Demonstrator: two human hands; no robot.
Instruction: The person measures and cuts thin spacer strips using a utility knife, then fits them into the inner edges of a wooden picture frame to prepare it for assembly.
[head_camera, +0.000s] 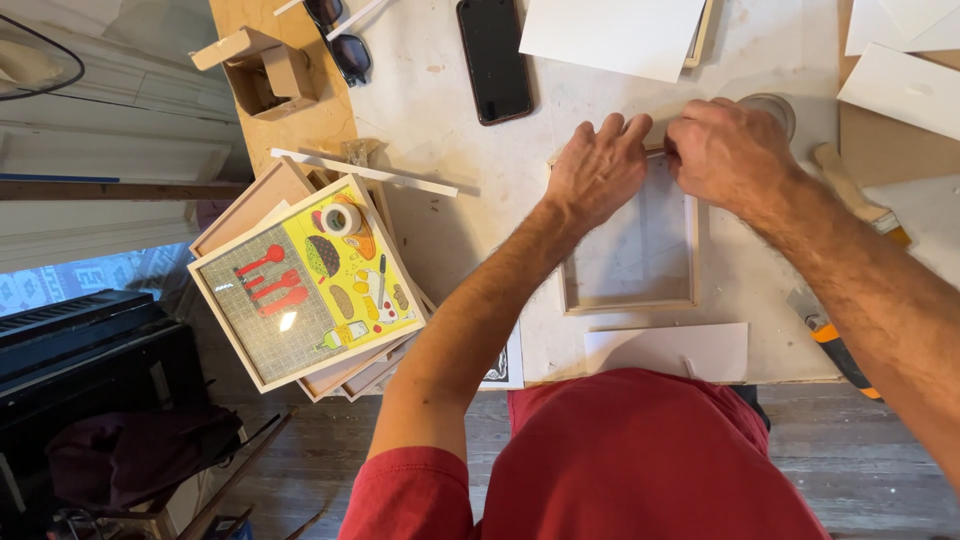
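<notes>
Pale wooden frame (632, 250) flat on the white worktop (450, 130), left hand (597, 170) and right hand (728, 152) side by side at its far edge, fingers (612, 128) curled, pressing its top rail, frame body extending toward the person

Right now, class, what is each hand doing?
Left hand: fingers curled, pressing on the top edge of the wooden frame.
Right hand: closed on the same top edge; what it pinches cannot be told.

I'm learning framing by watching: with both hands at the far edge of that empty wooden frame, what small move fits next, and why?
Probably press along the far edge toward the right corner. Both the left hand and right hand bunch at the top rail of the wooden frame, whose other sides lie flat and untouched on the table.
</notes>
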